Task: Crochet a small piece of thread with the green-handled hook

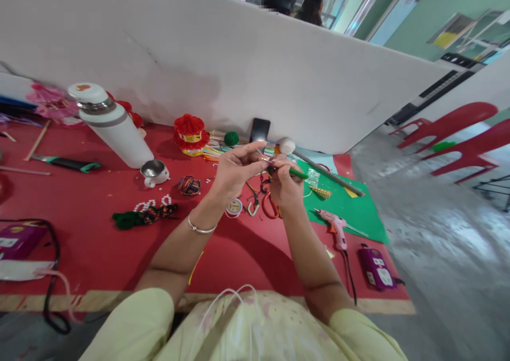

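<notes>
Above the middle of the red table, my left hand (239,170) and my right hand (286,183) meet at the fingertips. A green-handled tool (298,174) lies in the grip of my right hand, its thin metal end toward my left fingers. The fingers of my left hand are pinched on something thin, too small to name. Dark multicoloured yarn (263,183) hangs just beneath the fingertips. Below my hands are red-handled scissors (271,206), pliers (253,207) and a white spool (234,207).
A white flask (115,129) and its metal cup (154,172) stand at the left, near a yarn ball (189,185). A pink glue gun (337,228) and purple box (376,268) lie right. Behind are a phone (260,130) and a white partition (247,68).
</notes>
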`<state>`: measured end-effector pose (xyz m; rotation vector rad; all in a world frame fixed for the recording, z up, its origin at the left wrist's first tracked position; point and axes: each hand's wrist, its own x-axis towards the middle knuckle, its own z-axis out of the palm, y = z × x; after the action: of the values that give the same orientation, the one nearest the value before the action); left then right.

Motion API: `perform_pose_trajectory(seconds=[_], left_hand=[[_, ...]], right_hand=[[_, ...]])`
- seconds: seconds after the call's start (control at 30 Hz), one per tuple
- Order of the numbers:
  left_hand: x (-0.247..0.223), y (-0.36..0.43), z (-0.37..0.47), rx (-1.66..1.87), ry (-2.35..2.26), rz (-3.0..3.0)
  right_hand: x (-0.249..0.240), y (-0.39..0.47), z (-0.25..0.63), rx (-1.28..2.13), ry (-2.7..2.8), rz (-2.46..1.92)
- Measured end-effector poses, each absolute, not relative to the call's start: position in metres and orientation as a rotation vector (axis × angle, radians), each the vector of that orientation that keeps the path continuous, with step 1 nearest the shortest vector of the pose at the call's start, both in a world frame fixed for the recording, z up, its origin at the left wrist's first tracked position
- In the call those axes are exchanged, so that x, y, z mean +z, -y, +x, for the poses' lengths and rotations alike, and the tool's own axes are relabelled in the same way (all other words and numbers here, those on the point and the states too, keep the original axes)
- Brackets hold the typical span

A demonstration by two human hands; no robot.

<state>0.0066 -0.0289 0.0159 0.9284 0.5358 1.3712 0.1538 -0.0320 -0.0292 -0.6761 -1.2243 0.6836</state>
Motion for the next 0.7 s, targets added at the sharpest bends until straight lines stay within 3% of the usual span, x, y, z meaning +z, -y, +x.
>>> perform_pose_trajectory(seconds=[0.37,0.7], left_hand=[[0.005,0.030,0.023,1.388,-0.584,0.703],[0.014,0.020,-0.002,1.104,-0.501,0.682]], right_hand=[[-0.032,0.041,0.148,-0.141,1.468,-0.831],[-0.021,0.031,0.167,0.380,1.502,-0.656]])
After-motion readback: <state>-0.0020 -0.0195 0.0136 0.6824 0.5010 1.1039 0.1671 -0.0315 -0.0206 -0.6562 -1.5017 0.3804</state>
